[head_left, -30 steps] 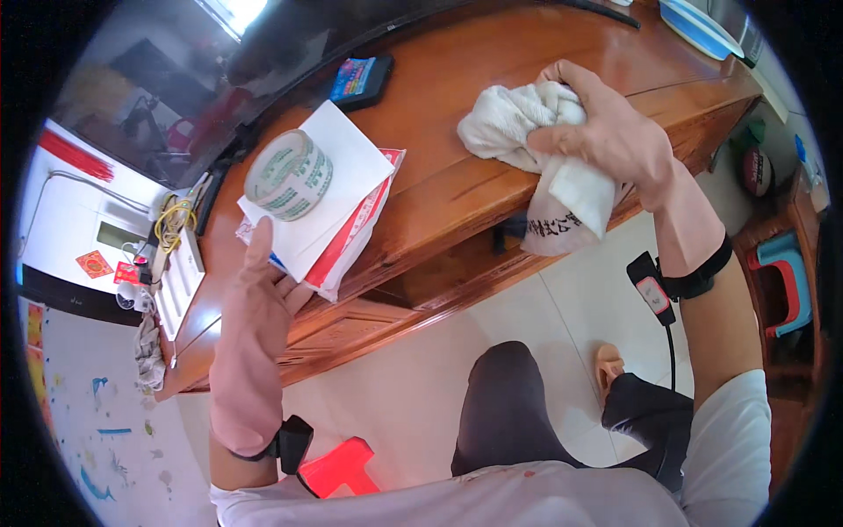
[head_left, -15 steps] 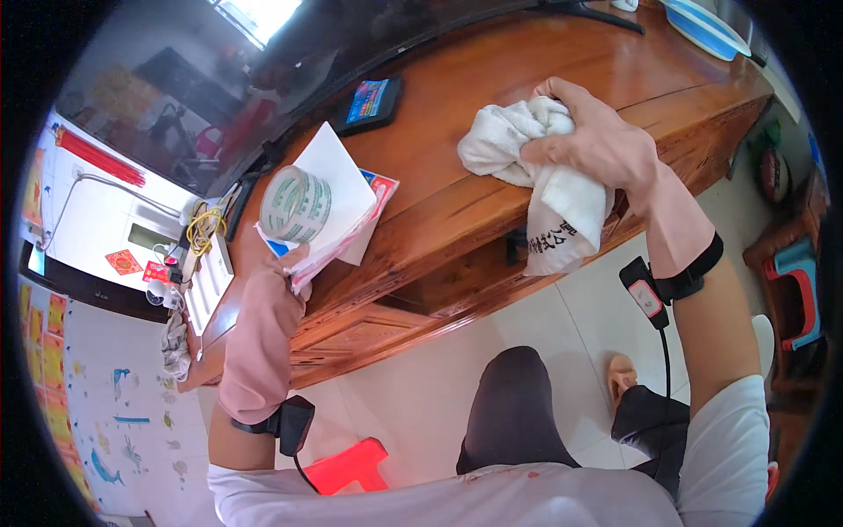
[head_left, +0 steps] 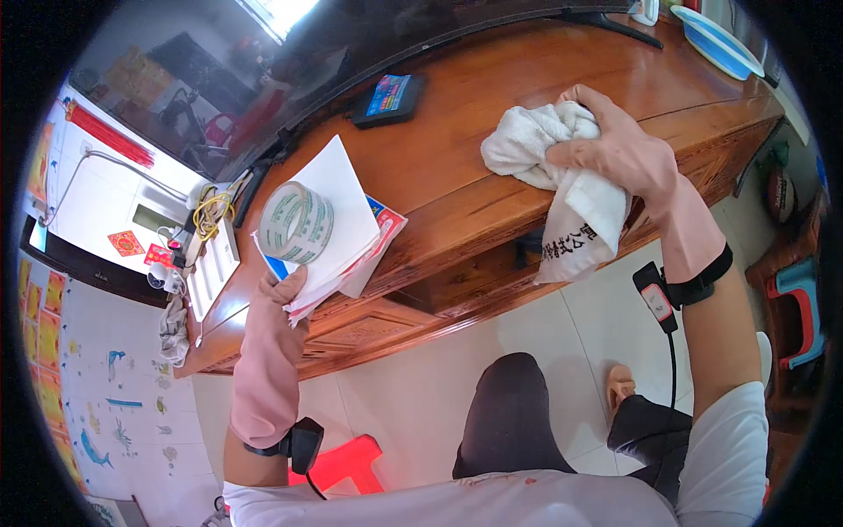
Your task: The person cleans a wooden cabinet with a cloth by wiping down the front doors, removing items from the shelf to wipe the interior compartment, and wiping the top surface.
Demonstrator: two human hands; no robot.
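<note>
My left hand (head_left: 279,297), in a pink glove-like covering, grips the near edge of a stack of papers (head_left: 344,198) held over the left part of the wooden cabinet. A wide roll of clear tape (head_left: 297,223) with green print rests on its side on top of the white sheet. Gloved alike, my right hand (head_left: 625,145) is closed round a bunched white towel (head_left: 537,140) on the cabinet top near its front edge. One end of the towel, with dark printing, hangs down over that edge.
The brown wooden cabinet (head_left: 465,105) carries a large black screen (head_left: 219,97) along the back. A small black box (head_left: 389,100) lies behind the papers. At the far right stands a blue-and-white basin (head_left: 718,42); yellow cable (head_left: 213,215) is coiled at the left. A red stool (head_left: 347,464) stands below.
In the picture, the cabinet and both hands have shifted slightly right. My left hand still holds the papers with the tape on them, and my right hand still holds the towel.
</note>
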